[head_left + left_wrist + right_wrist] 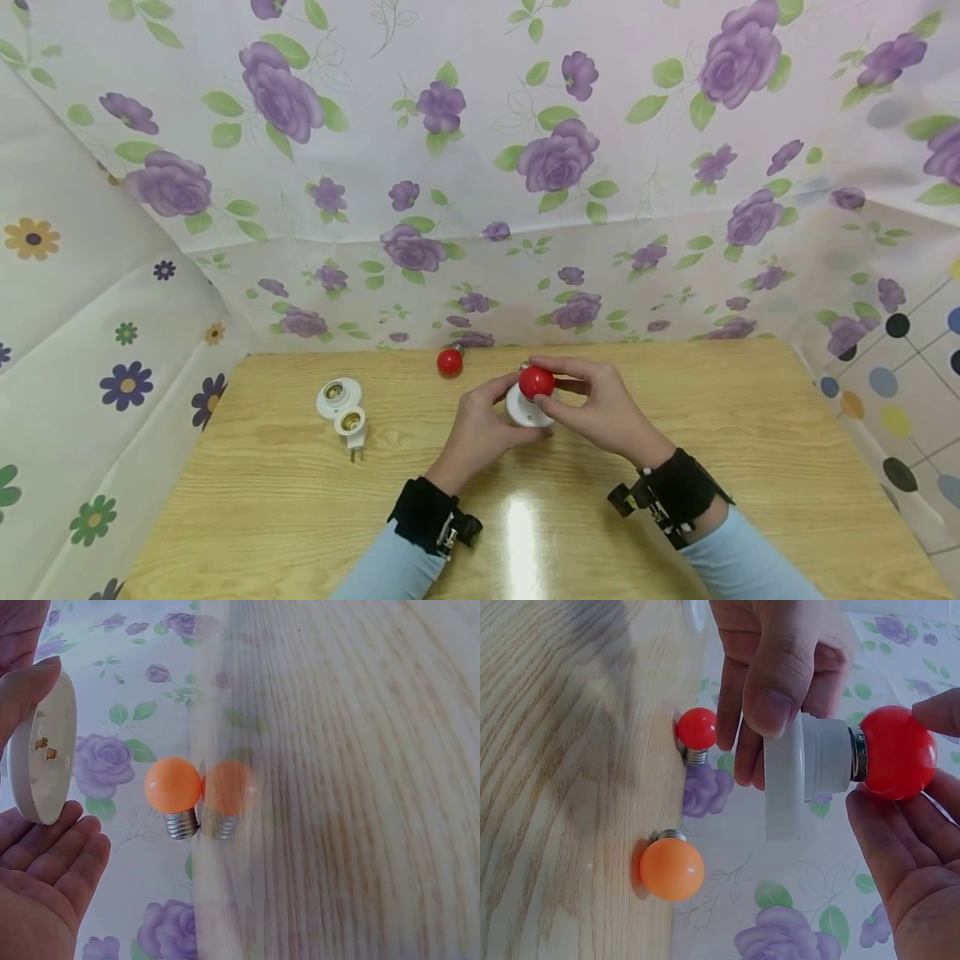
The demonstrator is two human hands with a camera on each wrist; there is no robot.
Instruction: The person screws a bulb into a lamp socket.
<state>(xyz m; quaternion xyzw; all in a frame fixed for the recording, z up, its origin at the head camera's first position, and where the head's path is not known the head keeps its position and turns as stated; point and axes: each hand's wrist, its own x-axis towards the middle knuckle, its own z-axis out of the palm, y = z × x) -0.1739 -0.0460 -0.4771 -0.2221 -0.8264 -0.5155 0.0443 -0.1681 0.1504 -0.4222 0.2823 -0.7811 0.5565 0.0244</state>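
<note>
My left hand grips a round white lamp holder by its edge, thumb on one side and fingers on the other. A red light bulb stands at the holder's mouth, with a band of its metal screw base showing in the right wrist view. My right hand pinches this bulb's globe between thumb and fingers. From the left wrist side, the holder's flat back shows small brass terminals. Both hands are raised over the wooden table.
Toward the table's back edge lie a second red bulb and an orange bulb, mostly hidden behind the hands in the head view. Further left sit another round white holder and a plug-in socket. Flowered sheeting rises behind the table.
</note>
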